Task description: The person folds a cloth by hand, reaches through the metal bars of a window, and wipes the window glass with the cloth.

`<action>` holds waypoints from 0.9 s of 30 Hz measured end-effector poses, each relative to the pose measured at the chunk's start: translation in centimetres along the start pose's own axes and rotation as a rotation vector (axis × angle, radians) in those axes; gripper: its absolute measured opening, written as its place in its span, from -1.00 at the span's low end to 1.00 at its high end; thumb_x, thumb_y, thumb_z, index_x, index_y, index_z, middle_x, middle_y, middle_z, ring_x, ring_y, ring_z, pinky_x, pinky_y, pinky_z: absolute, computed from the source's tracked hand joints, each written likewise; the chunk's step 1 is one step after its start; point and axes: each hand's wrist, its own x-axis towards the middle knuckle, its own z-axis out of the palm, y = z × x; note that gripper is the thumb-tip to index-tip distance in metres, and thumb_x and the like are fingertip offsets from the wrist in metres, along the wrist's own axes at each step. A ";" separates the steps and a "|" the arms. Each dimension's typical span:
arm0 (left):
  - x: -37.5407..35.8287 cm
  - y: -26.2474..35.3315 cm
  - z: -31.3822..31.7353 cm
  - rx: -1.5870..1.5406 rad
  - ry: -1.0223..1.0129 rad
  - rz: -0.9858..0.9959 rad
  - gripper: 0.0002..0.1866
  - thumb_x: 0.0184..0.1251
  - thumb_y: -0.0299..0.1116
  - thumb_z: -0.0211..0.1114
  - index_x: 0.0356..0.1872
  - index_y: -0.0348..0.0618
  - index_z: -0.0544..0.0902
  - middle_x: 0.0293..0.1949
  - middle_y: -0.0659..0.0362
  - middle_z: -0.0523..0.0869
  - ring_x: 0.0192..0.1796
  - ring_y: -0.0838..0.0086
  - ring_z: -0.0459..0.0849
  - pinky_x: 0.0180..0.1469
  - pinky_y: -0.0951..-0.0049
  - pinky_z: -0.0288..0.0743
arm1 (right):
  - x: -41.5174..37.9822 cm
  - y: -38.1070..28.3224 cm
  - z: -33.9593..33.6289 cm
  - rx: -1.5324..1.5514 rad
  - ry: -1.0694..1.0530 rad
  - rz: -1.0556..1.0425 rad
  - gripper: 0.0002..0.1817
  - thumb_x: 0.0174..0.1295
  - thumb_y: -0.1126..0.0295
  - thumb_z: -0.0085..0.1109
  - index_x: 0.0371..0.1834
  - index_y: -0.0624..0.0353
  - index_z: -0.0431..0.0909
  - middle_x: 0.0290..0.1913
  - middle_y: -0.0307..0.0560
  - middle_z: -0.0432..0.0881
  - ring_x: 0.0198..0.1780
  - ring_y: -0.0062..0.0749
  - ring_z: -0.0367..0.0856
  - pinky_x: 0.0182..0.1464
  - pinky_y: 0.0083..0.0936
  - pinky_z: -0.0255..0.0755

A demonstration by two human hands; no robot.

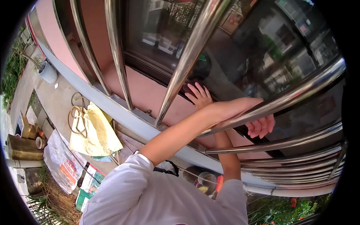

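Note:
My left hand (261, 126) reaches behind a thick metal bar (292, 93) of the window grille, which crosses in front of it. Its bent fingers show below the bar, close together near the window's dark lower frame; what they hold, if anything, is hidden. My forearms cross, the left over the right. Past the left forearm, my right hand (199, 95) is spread with fingers apart at the lower edge of the dark window glass (232, 56), above the pink sill (150, 90).
More bars (118, 52) run along the window and curve round to the right. Below on the ground lie a yellow bag (95, 131), a white printed sack (64, 161) and a brown box (24, 147). A grey pot (48, 72) stands by the wall. Plants (292, 210) grow at lower right.

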 end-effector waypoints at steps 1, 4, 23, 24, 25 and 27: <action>0.0 0.3 0.1 0.005 -0.002 0.004 -0.48 0.40 -0.09 -0.26 -0.31 -0.31 0.59 -0.43 0.08 0.66 -0.47 0.50 0.57 -0.36 0.60 0.43 | 0.5 -0.1 0.3 0.013 0.043 0.002 -0.52 -0.04 0.46 0.19 0.06 -0.09 0.56 0.36 -0.19 0.24 0.41 -0.16 0.10 0.32 0.02 0.13; -0.4 0.6 0.5 0.018 0.020 0.017 -0.50 0.38 -0.14 -0.26 -0.32 -0.32 0.60 -0.43 0.07 0.66 -0.47 0.49 0.58 -0.35 0.59 0.45 | 0.4 0.8 1.4 -0.086 0.084 -0.081 -0.50 -0.10 0.32 0.27 0.04 -0.07 0.55 0.43 -0.23 0.16 0.45 -0.18 0.04 0.34 -0.05 0.11; -0.4 0.6 0.7 0.047 0.072 0.044 -0.45 0.42 -0.07 -0.26 -0.33 -0.36 0.59 -0.47 0.00 0.64 -0.52 0.45 0.57 -0.40 0.56 0.46 | 3.2 1.5 0.8 -0.003 0.065 -0.257 -0.66 -0.04 0.27 0.19 -0.13 -0.02 0.59 0.34 -0.17 0.29 0.41 -0.17 0.13 0.35 -0.12 0.10; -0.3 0.7 0.7 0.052 0.078 0.045 -0.45 0.42 -0.07 -0.26 -0.33 -0.36 0.59 -0.47 0.00 0.64 -0.52 0.45 0.57 -0.40 0.56 0.46 | 3.2 1.6 1.0 0.000 0.070 -0.262 -0.66 -0.04 0.27 0.19 -0.13 -0.02 0.59 0.34 -0.17 0.29 0.41 -0.17 0.13 0.35 -0.12 0.10; -0.3 0.6 0.7 0.049 0.075 0.042 -0.44 0.42 -0.07 -0.27 -0.33 -0.36 0.59 -0.47 0.00 0.64 -0.52 0.45 0.57 -0.40 0.56 0.46 | 3.4 1.5 0.9 0.011 0.055 -0.255 -0.66 -0.05 0.27 0.20 -0.13 -0.02 0.59 0.34 -0.17 0.29 0.41 -0.17 0.13 0.35 -0.12 0.10; -0.1 0.5 0.6 0.048 0.071 0.039 -0.43 0.42 -0.06 -0.28 -0.33 -0.35 0.59 -0.46 -0.01 0.65 -0.52 0.44 0.57 -0.40 0.56 0.46 | 3.7 1.3 0.7 0.021 0.041 -0.248 -0.66 -0.05 0.27 0.20 -0.13 -0.01 0.60 0.34 -0.16 0.29 0.41 -0.17 0.13 0.35 -0.12 0.10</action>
